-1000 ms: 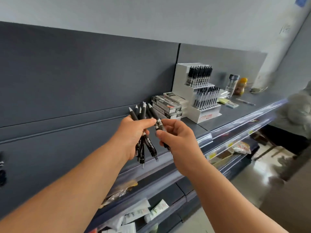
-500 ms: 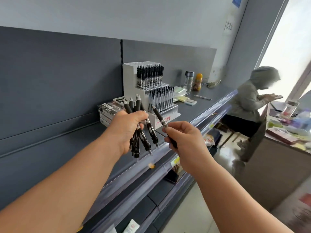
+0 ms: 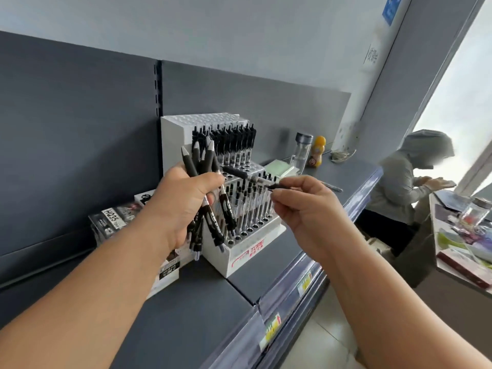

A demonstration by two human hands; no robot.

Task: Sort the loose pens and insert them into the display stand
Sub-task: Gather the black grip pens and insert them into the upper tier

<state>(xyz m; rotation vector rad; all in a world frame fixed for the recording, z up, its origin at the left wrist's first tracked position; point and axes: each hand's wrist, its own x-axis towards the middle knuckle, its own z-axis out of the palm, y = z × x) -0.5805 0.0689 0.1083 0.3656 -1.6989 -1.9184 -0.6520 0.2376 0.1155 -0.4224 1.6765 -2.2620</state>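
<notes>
Several black pens (image 3: 214, 227), maybe six in the blur, fan from your left hand's (image 3: 183, 209) tight grip, just before the white display stand (image 3: 247, 253) on the shelf (image 3: 186, 318). Your right hand (image 3: 306, 211) pinches a single pen (image 3: 238, 172) by its end, level over the stand's lower rows.

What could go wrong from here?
1. The right hand pinches the single pen by one end, and it lies nearly flat over the display stand. Tipping it upright could knock the seated pens.
2. The left hand grips a loosely fanned bundle of pens, so one may slip out.
</notes>
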